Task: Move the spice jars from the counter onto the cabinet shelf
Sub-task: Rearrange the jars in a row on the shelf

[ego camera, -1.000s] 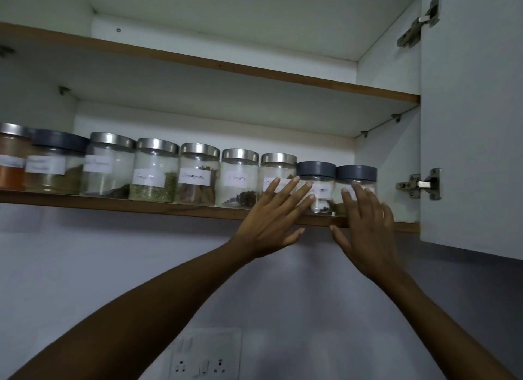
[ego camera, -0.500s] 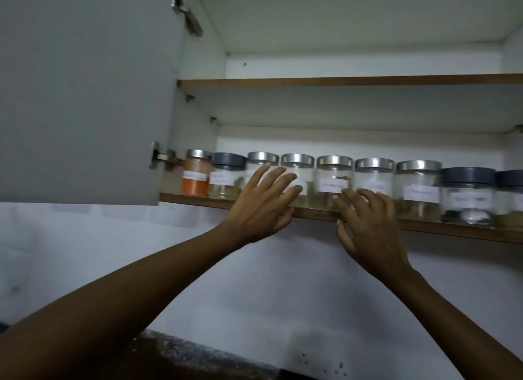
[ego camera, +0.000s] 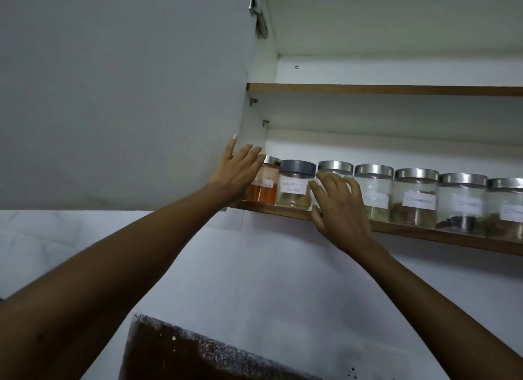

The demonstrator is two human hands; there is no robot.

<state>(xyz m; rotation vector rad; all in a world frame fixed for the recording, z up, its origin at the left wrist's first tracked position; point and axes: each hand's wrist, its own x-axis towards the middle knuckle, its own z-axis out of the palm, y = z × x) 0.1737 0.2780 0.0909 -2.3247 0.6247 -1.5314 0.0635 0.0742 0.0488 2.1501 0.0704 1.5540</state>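
- Nearest to us, at the bottom edge, lies one corner of the dark speckled stone bench.
- Our two bare arms reach up from there towards the cabinet.
- Our left hand is spread wide with straight fingers. Its fingertips are at the edge of the open pale grey cabinet door, and it holds nothing.
- Our right hand has slack, slightly bent fingers lying against the front of the third jar from the left, with the thumb at the shelf's edge. It grips nothing.
- The lower white shelf with a brown wooden edge carries one row of clear glass spice jars, and we count seven.
- Six jars have round steel lids. The second from the left is the grey-lidded jar.
- The leftmost, the orange-filled jar, is partly hidden by our left hand.
- Every jar stands upright, its long axis vertical and its lid on top, with a white paper label facing us.
- Farther up runs the upper brown-edged shelf, which makes two shelves.
- One metal hinge sits at the top of the door.
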